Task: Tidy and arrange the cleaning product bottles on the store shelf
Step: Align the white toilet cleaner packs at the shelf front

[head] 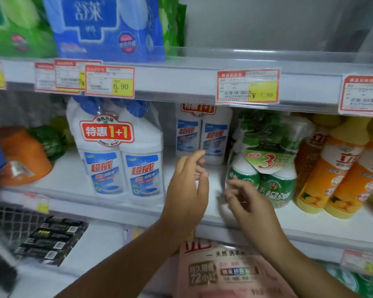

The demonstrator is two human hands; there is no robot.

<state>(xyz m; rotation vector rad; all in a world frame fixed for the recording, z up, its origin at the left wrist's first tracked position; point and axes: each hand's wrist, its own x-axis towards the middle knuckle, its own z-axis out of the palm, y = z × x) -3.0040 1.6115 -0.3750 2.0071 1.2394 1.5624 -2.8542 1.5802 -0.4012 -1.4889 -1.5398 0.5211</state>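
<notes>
Reference item: the front white twin-pack [121,160], upright at the front edge of the shelf [60,179]. A second white twin-pack [202,134] stands right of it, deeper in. Further right are the green bundle pack [269,177] and the orange bottles [336,175]. The left hand [187,190] is just right of the reference, fingers relaxed, empty. The right hand [250,203] is further right, loosely curled, empty; contact with the green pack cannot be determined.

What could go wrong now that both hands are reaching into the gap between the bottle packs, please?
1. The left hand reaches beside the front white twin-pack of blue-capped cleaner bottles, which stands at the shelf lip; a nudge might tip it off.
2. The right hand is close to the green shrink-wrapped bottle bundle; snagging its wrap could drag it forward.
</notes>
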